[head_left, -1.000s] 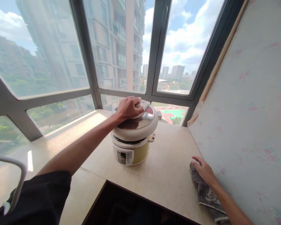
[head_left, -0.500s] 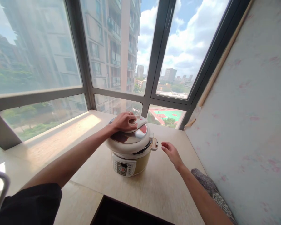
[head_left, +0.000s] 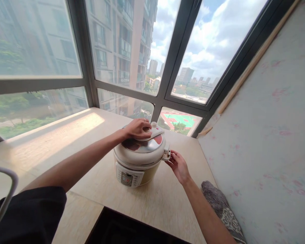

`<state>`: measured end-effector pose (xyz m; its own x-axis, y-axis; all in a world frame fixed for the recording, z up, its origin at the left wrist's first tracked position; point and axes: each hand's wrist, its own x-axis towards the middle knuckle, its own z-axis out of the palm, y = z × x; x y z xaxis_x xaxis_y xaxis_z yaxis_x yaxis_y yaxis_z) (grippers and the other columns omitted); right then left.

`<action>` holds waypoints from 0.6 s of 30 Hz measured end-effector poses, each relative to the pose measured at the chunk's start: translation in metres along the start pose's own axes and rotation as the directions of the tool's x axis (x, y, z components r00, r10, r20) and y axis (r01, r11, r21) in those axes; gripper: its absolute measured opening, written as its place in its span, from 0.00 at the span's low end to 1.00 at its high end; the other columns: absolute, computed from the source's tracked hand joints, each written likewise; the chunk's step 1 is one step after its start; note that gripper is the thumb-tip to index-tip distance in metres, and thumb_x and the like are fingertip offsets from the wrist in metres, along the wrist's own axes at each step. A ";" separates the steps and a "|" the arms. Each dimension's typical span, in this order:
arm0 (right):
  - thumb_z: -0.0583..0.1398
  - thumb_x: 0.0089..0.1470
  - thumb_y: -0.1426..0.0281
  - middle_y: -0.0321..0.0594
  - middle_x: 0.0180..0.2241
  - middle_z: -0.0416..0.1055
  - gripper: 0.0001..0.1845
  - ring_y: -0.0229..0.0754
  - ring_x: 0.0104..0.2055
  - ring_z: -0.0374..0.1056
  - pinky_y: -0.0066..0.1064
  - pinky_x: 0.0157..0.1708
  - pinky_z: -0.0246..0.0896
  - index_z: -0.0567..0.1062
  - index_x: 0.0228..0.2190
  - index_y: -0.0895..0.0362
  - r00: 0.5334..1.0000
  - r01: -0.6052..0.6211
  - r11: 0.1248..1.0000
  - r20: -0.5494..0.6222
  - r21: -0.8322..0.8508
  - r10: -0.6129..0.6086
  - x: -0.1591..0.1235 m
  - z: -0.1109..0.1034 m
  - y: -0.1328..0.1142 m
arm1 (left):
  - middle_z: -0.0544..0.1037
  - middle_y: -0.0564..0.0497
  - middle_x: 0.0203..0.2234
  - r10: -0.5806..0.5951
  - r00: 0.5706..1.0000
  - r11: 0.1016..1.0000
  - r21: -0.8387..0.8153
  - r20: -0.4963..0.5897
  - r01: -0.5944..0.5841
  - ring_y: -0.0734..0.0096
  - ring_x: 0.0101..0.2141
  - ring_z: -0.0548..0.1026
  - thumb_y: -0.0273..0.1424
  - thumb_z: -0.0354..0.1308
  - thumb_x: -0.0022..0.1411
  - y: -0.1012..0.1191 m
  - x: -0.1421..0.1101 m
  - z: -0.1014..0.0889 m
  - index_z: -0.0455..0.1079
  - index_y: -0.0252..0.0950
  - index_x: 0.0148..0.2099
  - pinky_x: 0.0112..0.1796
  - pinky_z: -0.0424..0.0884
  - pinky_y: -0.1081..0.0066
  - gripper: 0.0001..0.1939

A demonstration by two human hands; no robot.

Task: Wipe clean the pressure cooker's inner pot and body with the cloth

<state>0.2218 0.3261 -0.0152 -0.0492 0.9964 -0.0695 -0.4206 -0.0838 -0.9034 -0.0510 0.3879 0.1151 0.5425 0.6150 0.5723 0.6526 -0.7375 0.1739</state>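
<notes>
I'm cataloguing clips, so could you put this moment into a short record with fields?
Main item: cooker, upright on the counter
Lid: on the cooker; whether locked cannot be told
Left grip: closed on the lid handle
Right grip: fingers at the side handle; how firmly cannot be told
Panel: on the cooker's front
Towel: grey, beside the patterned wall
Behind: windows

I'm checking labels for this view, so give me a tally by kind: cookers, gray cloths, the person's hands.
Cooker: 1
Gray cloth: 1
Hands: 2 (left hand, right hand)
Total: 4
</notes>
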 end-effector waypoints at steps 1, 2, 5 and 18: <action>0.71 0.44 0.58 0.37 0.37 0.78 0.22 0.40 0.37 0.73 0.34 0.39 0.71 0.76 0.39 0.54 1.000 -0.011 1.000 0.000 0.012 0.011 0.000 0.001 0.000 | 0.72 0.50 0.27 0.009 1.000 1.000 -0.001 0.003 -0.009 0.70 0.29 0.68 0.39 0.55 0.57 -0.001 0.000 0.002 0.77 0.35 0.34 0.34 0.64 0.70 0.13; 0.71 0.44 0.58 0.36 0.36 0.77 0.22 0.40 0.36 0.73 0.33 0.38 0.71 0.75 0.39 0.53 1.000 -0.019 1.000 -0.002 0.019 0.019 0.000 0.002 0.001 | 0.73 0.49 0.28 0.013 1.000 1.000 0.001 0.005 -0.013 0.70 0.29 0.68 0.39 0.55 0.57 -0.002 0.001 0.004 0.77 0.35 0.34 0.34 0.64 0.70 0.14; 0.72 0.42 0.58 0.34 0.35 0.77 0.23 0.38 0.34 0.72 0.31 0.36 0.71 0.74 0.39 0.53 1.000 -0.026 0.999 -0.007 0.019 0.026 0.000 0.002 0.002 | 0.74 0.48 0.29 0.022 0.999 0.999 0.032 0.025 -0.023 0.70 0.29 0.69 0.39 0.55 0.57 -0.003 0.004 0.008 0.77 0.35 0.34 0.34 0.64 0.70 0.14; 0.71 0.43 0.61 0.35 0.33 0.76 0.20 0.37 0.32 0.71 0.30 0.33 0.70 0.75 0.38 0.54 0.998 -0.037 0.999 -0.044 0.026 0.038 0.006 0.002 0.005 | 0.74 0.48 0.30 -0.033 0.998 0.992 0.125 0.053 0.026 0.68 0.30 0.70 0.38 0.53 0.58 0.003 0.005 0.011 0.76 0.36 0.32 0.35 0.64 0.67 0.14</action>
<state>0.2176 0.3318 -0.0197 -0.0254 0.9922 -0.1221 -0.4420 -0.1206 -0.8889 -0.0405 0.3917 0.1094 0.5478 0.6527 0.5233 0.7275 -0.6806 0.0872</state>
